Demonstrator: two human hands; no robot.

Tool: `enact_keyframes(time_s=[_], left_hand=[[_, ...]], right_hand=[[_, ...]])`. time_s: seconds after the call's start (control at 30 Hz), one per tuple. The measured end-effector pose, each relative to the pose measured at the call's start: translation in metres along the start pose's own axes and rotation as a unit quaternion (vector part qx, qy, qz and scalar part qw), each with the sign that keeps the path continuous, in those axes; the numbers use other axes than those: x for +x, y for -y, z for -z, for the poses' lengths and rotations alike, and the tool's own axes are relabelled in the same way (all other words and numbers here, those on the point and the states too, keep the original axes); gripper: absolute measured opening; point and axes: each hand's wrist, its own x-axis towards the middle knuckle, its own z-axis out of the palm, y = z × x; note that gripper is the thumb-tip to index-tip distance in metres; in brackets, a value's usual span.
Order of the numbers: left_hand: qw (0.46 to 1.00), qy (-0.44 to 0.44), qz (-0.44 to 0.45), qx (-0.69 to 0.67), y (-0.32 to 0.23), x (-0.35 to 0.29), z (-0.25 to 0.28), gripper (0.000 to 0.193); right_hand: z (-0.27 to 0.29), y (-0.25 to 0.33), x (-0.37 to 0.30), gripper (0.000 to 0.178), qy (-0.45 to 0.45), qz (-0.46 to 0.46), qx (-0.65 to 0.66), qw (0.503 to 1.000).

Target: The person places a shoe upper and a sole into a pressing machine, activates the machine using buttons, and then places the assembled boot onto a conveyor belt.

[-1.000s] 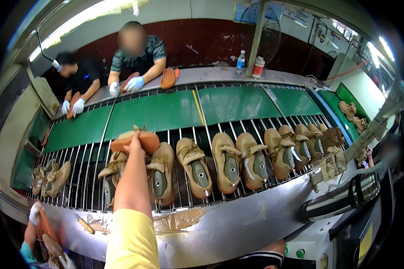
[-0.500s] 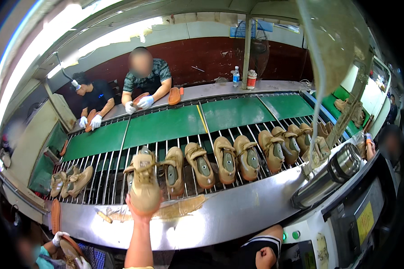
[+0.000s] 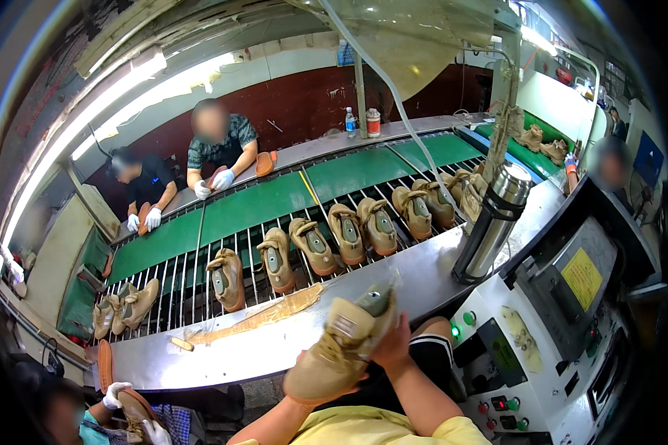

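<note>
A tan lace-up shoe [image 3: 341, 345] is held in front of my body, its toe pointing down and left and its grey-green insole showing at the heel opening. My left hand [image 3: 349, 391] grips it from underneath near the toe, mostly hidden by the shoe. Against the heel end, my right hand [image 3: 395, 343] is closed around the side of the shoe. Beyond them, several matching tan shoes [image 3: 277, 261] stand in a row on the roller conveyor [image 3: 178, 278]. A second group of tan shoes [image 3: 135, 304] sits at its left end.
A steel flask [image 3: 492, 222] stands on the metal ledge [image 3: 364, 289] to my right, beside a control panel [image 3: 464, 371]. Across the green belt [image 3: 252, 200], two people in white gloves handle orange-brown soles [image 3: 220, 178]. Another gloved person holds a shoe [image 3: 135, 415] at lower left.
My left hand has drawn the shoe back from above the conveyor toward my body and right. My right hand has risen from my lap and taken hold of the heel. The view has shifted.
</note>
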Motion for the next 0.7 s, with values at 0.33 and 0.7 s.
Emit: enact_keyframes(time_s=[0.33,0.7], left_hand=[[0.970,-0.068,0.114,-0.204,0.080,0.015,0.048,0.068],[0.989,0.050,0.105,0.093,0.078,0.150,-0.056,0.049]], right_hand=[[-0.008,0.069,-0.124,0.053,-0.148,0.221,-0.090,0.960],[0.054,0.045,-0.214,0.042,-0.201,0.010,-0.035,0.979]])
